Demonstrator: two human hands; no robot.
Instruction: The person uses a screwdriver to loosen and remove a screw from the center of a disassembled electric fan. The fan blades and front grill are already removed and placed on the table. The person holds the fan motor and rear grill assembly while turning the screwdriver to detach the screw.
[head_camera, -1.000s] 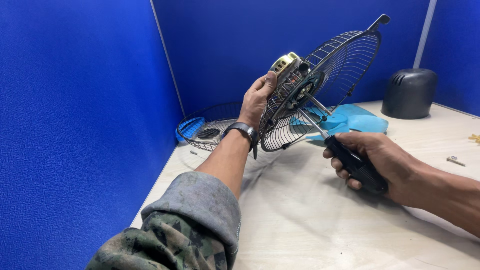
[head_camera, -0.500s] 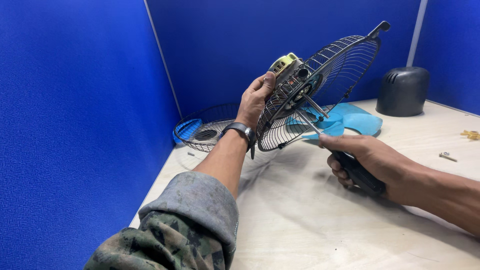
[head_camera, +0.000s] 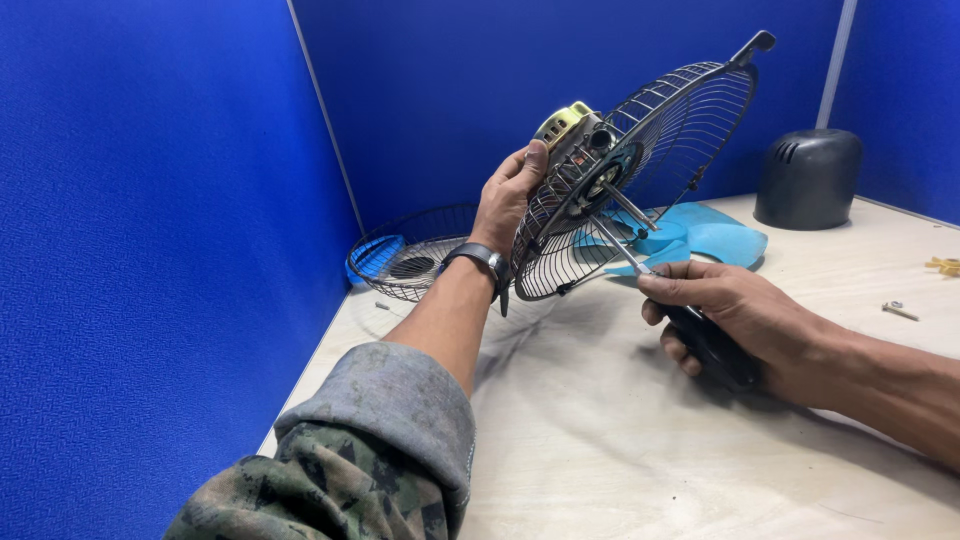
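left hand (head_camera: 512, 195) grips fan guard (head_camera: 660, 150); right hand (head_camera: 725, 310) clasps screwdriver (head_camera: 640, 262); blue blade (head_camera: 715, 235), perhaps, behind.

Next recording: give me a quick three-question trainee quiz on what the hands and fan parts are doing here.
1. True or false: the left hand holds the wire fan guard with its motor raised off the table.
2. What does the right hand grip?
A. blue fan blade
B. black-handled screwdriver
C. dark motor cover
3. Where does the screwdriver's tip point?

Key: 1 true; 2 B; 3 at the guard's hub, beside the shaft.
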